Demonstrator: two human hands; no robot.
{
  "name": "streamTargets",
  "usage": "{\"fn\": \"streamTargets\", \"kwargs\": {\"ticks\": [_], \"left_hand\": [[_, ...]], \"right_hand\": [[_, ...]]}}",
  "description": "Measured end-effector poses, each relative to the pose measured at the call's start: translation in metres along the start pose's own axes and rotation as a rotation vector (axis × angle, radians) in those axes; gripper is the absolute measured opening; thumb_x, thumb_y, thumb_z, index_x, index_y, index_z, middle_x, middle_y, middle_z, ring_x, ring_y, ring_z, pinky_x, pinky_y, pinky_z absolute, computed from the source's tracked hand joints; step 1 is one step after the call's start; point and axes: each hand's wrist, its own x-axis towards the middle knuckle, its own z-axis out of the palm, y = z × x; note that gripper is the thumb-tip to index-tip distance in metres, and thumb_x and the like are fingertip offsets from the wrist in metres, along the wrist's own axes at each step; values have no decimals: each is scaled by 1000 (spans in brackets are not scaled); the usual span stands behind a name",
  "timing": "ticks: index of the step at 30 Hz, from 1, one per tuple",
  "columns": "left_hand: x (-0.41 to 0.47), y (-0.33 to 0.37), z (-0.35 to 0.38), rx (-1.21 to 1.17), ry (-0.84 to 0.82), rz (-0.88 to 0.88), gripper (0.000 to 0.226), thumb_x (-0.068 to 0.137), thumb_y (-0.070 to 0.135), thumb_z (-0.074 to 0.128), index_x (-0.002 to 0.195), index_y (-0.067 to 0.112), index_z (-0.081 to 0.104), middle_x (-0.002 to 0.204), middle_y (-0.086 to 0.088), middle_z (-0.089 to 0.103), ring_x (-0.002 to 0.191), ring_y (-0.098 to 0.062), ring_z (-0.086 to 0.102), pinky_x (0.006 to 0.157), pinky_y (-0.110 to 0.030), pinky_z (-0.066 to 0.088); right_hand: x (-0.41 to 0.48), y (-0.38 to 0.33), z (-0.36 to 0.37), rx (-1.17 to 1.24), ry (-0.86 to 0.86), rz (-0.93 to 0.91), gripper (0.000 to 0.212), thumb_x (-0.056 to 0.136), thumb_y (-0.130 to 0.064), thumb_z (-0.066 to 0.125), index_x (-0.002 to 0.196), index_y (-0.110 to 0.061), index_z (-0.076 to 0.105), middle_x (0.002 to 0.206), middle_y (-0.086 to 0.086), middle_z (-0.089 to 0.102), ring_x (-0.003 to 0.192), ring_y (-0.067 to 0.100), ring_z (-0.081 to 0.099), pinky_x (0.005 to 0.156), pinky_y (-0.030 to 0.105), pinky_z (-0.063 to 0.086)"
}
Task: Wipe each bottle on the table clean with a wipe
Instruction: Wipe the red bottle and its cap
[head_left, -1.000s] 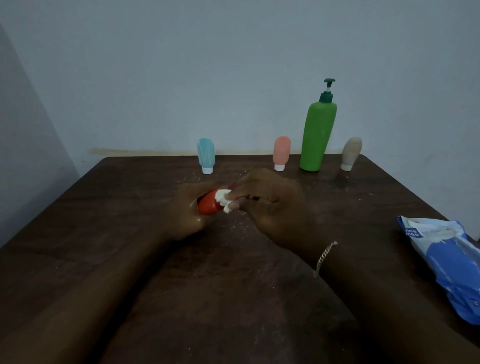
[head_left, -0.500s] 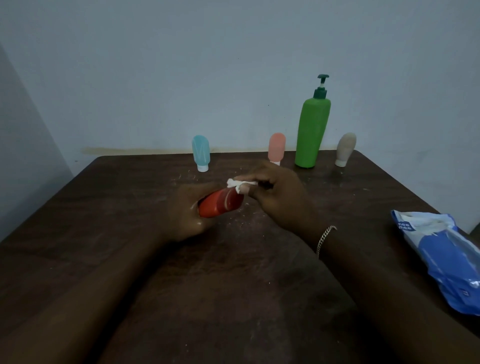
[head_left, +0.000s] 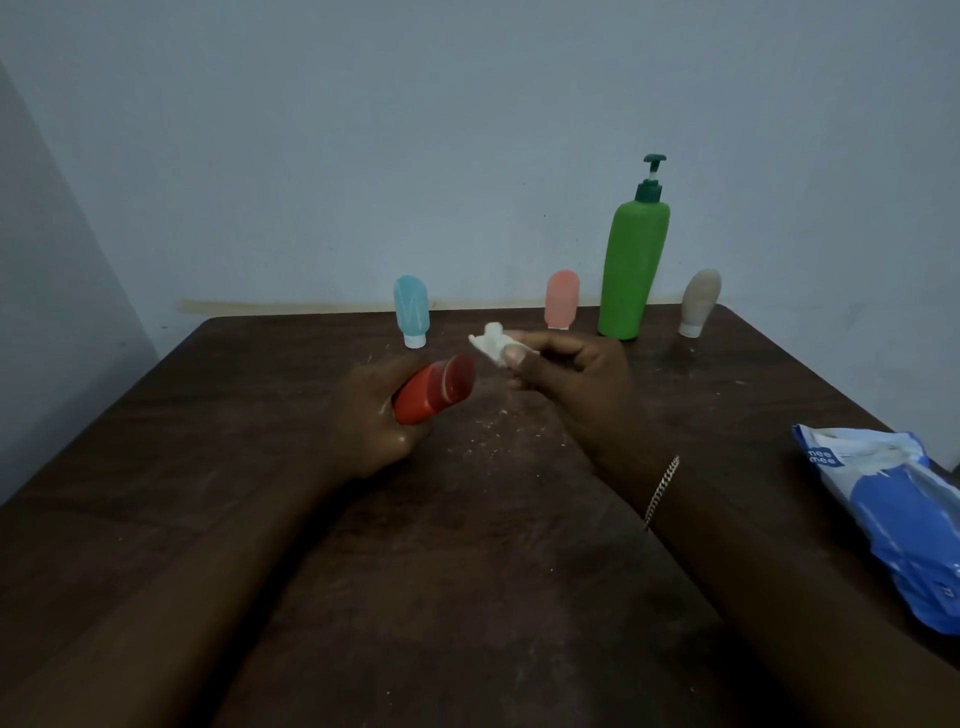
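Red is the bottle (head_left: 434, 395) in our left hand (head_left: 374, 415). Our fingers curl round its lower half. It lies tilted, with its flat dark end pointing up and to the right. Our right hand (head_left: 571, 384) is just to the right. It pinches a small, scrunched white wipe (head_left: 491, 343) between the thumb and fingertips. The wipe is near the bottle's end but does not touch it; there is a little gap.

We think the red bottle is the one being cleaned. To do it well, we should press the wipe onto the bottle and rub all the way round. We should turn the bottle in the left hand, so the part under our fingers gets rubbed too. The wipe is bunched up small, so opening it to a clean side may help.

White crumbs (head_left: 498, 426) lie on the brown wooden table (head_left: 208, 467) between our hands. We should brush them off, or they may stick to the bottle.

At the far edge, by the wall, four more bottles stand: a blue bottle (head_left: 412, 309) on the left, then a pink bottle (head_left: 562, 299), a tall green pump bottle (head_left: 631, 270) and a grey bottle (head_left: 700, 301). A blue and white pack of wipes (head_left: 893, 519) lies near us on the right.
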Motion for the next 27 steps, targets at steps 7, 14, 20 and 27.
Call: {"fn": "streamTargets", "kwargs": {"ticks": [7,14,20,27], "left_hand": [[-1,-8,4,-45,56,5,58,74,19,83,128,21,62,107,7,69,97,-8,65,83,-27,52],[0,-1,7,0,-5,11,55,72,18,82,121,24,59,100,8,64,91,-5,61,79,-24,47],[5,0,5,-116,165,-155,57,79,25,82,127,22,51,104,6,60,93,-9,60,79,-26,49],[11,11,-10,-1002,156,-602,53,77,7,69,123,23,46,122,-7,54,120,-27,55,105,-47,43]], "right_hand": [[-9,-5,14,-291,-280,-305,27,76,-19,80,103,-15,76,98,-5,72,92,16,69,81,30,56],[-1,0,3,-251,-78,-228,27,82,-15,77,108,-13,74,99,-2,72,92,14,68,81,37,57],[-1,2,8,-312,-102,-275,22,80,-17,79,101,-15,77,89,-3,72,80,18,67,72,44,56],[5,20,-6,-252,22,-136,20,80,-15,78,100,-18,78,81,3,73,68,25,67,58,40,56]]}}
